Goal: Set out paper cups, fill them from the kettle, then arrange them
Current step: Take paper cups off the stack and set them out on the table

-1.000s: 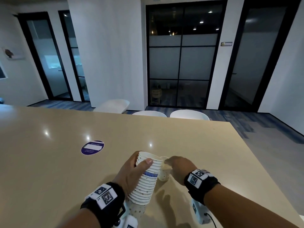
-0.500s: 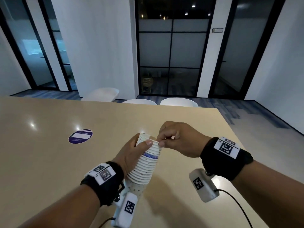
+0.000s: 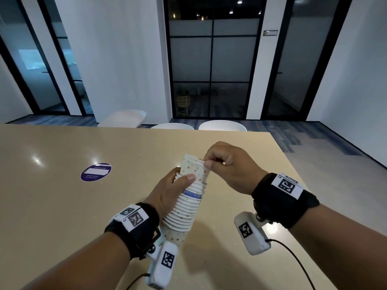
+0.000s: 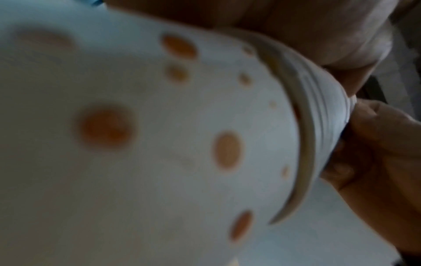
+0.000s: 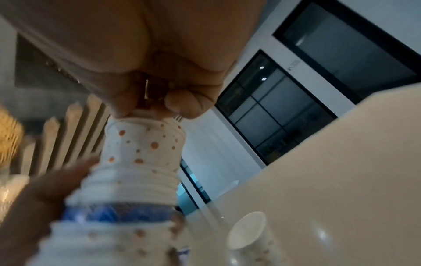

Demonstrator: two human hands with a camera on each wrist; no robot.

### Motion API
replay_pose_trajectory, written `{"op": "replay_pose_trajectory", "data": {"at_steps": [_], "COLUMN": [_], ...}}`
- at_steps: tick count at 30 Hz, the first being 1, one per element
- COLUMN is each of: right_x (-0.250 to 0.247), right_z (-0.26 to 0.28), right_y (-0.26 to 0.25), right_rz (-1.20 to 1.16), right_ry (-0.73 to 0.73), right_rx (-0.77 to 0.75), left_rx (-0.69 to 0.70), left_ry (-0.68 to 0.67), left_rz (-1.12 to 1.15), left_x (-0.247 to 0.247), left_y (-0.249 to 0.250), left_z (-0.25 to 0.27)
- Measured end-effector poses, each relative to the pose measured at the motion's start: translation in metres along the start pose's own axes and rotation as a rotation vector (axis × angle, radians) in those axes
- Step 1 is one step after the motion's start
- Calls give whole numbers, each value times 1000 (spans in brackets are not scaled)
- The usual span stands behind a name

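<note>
While the left hand (image 3: 167,193) holds the stack (image 3: 184,210), the top cup (image 3: 193,170) has risen.

Bare forearms; each wrist wears a black band (image 3: 285,200) with white square-code tags and a white cabled camera pod (image 3: 252,235) beneath.

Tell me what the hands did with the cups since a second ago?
The right hand let go of a single cup on the table, came back, pinched the top cup's rim and is pulling it upward. The left hand kept gripping the stack.
</note>
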State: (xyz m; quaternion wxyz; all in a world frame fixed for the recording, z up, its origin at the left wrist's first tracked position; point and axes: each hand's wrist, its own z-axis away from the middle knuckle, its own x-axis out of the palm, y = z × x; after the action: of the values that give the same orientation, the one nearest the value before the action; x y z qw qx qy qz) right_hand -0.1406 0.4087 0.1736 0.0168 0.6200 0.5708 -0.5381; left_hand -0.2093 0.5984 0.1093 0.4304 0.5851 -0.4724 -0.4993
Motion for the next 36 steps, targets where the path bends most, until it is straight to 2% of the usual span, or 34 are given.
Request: {"op": "replay_pose_trajectory", "data": {"at_steps": [2,6,11,14,19,23,25,27,30,33,36], "right_x": [3,2,-5,-2,9,-4,-19,-27,-9,29,58], "right_z": [2,7,2,5,10,1,-10,-18,-22,-17,-11], "right_y": [-2,-11,-25,-24,-20,-18,-8,14,55,87,105], "right_rz": [49,-16,416,431,368,303,312,437,702,798,826], "right_ry": [-85,-275,-420,-329,-135,118,171,121,-100,-316,-411], "right_rx": [0,100,-130,-175,-141,-136,-73,53,215,210,213], "left_rx": [-12,25,-20,-22,31,-29,-50,-75,-105,-81,-66], "left_ry": [-4,-32,-35,-49,-83,-40,-31,33,149,161,158], "left_rz": [31,-2,-71,-40,-17,-61,-41,26,53,15,11], "left_x": [-2,1,3,4,5,-4,-10,-18,-33,-44,-46], "left_y": [-3,0,-4,-2,11,0,-6,-10,-10,-8,-5], "left_z": [2,6,10,14,13,16,18,19,18,19,18]}}
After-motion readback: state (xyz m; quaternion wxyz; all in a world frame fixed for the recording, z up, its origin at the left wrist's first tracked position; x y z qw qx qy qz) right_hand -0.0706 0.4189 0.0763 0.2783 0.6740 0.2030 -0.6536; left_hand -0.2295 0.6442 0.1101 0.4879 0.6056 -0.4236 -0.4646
